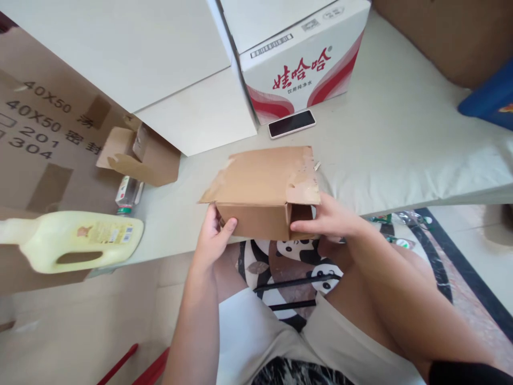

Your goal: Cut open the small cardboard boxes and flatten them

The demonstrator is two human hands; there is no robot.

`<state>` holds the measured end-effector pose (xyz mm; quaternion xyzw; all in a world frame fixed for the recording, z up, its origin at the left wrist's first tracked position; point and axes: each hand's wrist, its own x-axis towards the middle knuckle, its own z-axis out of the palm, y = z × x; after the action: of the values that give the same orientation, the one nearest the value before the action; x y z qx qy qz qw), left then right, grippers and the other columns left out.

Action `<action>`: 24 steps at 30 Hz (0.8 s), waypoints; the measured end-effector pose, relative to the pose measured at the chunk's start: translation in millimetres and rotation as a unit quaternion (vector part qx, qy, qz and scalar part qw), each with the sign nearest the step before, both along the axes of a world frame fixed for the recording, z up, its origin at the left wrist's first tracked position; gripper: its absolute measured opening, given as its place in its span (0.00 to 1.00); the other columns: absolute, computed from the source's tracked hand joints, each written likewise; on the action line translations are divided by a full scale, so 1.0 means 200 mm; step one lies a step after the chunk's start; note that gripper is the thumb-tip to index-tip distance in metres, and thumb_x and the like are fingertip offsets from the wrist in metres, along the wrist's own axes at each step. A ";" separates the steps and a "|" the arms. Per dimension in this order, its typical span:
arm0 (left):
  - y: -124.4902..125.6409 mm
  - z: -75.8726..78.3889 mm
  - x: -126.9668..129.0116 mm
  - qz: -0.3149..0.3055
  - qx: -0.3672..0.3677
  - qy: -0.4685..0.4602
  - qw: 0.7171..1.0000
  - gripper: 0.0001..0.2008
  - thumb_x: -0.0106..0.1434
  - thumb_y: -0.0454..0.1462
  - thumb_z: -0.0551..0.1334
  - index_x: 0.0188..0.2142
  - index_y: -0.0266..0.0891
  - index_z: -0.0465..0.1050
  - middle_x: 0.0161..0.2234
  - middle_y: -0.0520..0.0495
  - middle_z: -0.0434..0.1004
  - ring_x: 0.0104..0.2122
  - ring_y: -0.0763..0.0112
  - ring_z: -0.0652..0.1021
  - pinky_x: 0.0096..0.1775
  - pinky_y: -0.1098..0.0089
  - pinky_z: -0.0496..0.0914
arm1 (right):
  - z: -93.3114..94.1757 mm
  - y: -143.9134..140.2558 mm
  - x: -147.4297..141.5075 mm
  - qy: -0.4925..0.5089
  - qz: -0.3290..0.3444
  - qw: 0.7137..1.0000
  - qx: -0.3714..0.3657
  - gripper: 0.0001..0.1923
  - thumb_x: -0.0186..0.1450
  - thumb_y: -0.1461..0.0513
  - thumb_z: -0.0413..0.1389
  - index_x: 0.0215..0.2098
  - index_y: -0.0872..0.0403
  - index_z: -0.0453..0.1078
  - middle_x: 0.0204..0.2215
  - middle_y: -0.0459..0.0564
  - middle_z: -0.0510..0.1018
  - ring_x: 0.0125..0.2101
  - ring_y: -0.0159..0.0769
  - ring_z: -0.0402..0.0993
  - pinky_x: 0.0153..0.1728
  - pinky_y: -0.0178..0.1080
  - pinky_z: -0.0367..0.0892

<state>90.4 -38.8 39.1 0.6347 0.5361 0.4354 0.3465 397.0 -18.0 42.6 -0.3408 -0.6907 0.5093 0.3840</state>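
While the pale table (401,133) spreads ahead, the small cardboard box (264,198) sits at its near edge, directly between both hands — long axis running left to right, equally close to each. Matte, creased brown board, torn top flap. The left hand (212,238) cups the left end; the right hand (332,219) pinches the open right end.

this looks like a home room used for packing goods. a pale padded surface (401,133) serves as the worktop, crowded by a bottled-water carton (304,59), large white boxes (132,48) and flattened cardboard (40,133) with handwritten sizes. a panda-print rug (288,267) covers the floor, and a detergent jug (76,238) lies nearby.
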 end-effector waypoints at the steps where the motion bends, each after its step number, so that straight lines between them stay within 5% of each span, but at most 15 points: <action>1: 0.01 0.00 0.01 -0.005 0.005 0.010 1.000 0.33 0.59 0.55 0.70 0.57 0.41 0.68 0.57 0.36 0.76 0.56 0.55 0.77 0.56 0.60 0.73 | 0.01 0.00 0.00 -0.003 0.003 1.000 0.004 0.25 0.59 0.51 0.66 0.51 0.53 0.74 0.52 0.56 0.81 0.55 0.51 0.77 0.57 0.51 0.73; 6: 0.04 0.00 0.04 0.006 -0.003 0.040 0.999 0.35 0.56 0.53 0.73 0.57 0.41 0.68 0.57 0.36 0.75 0.57 0.53 0.76 0.57 0.57 0.72 | 0.00 0.00 -0.02 -0.062 -0.050 0.996 -0.026 0.13 0.59 0.53 0.63 0.35 0.53 0.71 0.34 0.51 0.80 0.37 0.43 0.78 0.40 0.45 0.74; 9: 0.05 0.01 0.05 0.067 -0.012 0.093 0.993 0.34 0.51 0.52 0.76 0.52 0.40 0.71 0.52 0.38 0.76 0.56 0.50 0.75 0.60 0.52 0.69 | -0.03 0.01 -0.04 -0.105 -0.103 0.988 -0.045 0.15 0.57 0.54 0.61 0.38 0.54 0.71 0.29 0.50 0.78 0.31 0.41 0.75 0.32 0.43 0.70; 12: 0.07 0.01 0.06 0.158 -0.016 0.102 0.982 0.36 0.45 0.49 0.79 0.50 0.40 0.72 0.44 0.43 0.78 0.49 0.56 0.77 0.57 0.55 0.70 | -0.04 0.02 -0.05 -0.122 -0.196 0.973 -0.014 0.24 0.56 0.54 0.62 0.48 0.54 0.71 0.34 0.52 0.79 0.33 0.43 0.75 0.33 0.43 0.69; 16: 0.07 0.00 0.07 0.214 -0.023 -0.072 0.974 0.30 0.48 0.50 0.77 0.47 0.40 0.73 0.39 0.47 0.80 0.39 0.67 0.80 0.42 0.71 0.73 | -0.04 0.02 -0.04 -0.093 -0.239 0.965 -0.059 0.21 0.57 0.52 0.62 0.46 0.53 0.74 0.34 0.52 0.80 0.32 0.43 0.75 0.33 0.43 0.69; 21: 0.00 -0.01 0.08 0.169 -0.100 -0.209 0.958 0.20 0.55 0.52 0.69 0.38 0.40 0.78 0.36 0.47 0.83 0.33 0.67 0.80 0.31 0.72 0.70 | -0.05 0.03 -0.04 0.065 -0.281 0.945 -0.154 0.20 0.65 0.45 0.55 0.37 0.52 0.76 0.39 0.52 0.83 0.43 0.46 0.79 0.45 0.45 0.72; 24: -0.01 -0.02 0.07 0.150 -0.118 -0.203 0.960 0.14 0.55 0.46 0.67 0.37 0.41 0.78 0.35 0.47 0.84 0.34 0.65 0.82 0.35 0.70 0.73 | -0.10 0.05 -0.04 0.122 -0.315 0.928 -0.157 0.14 0.63 0.49 0.59 0.38 0.50 0.76 0.38 0.48 0.83 0.46 0.44 0.79 0.48 0.44 0.72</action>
<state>104.2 -40.7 34.2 0.3998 0.5916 0.5353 0.4512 388.3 -8.3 23.5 -0.5321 -0.4073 0.5016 0.5472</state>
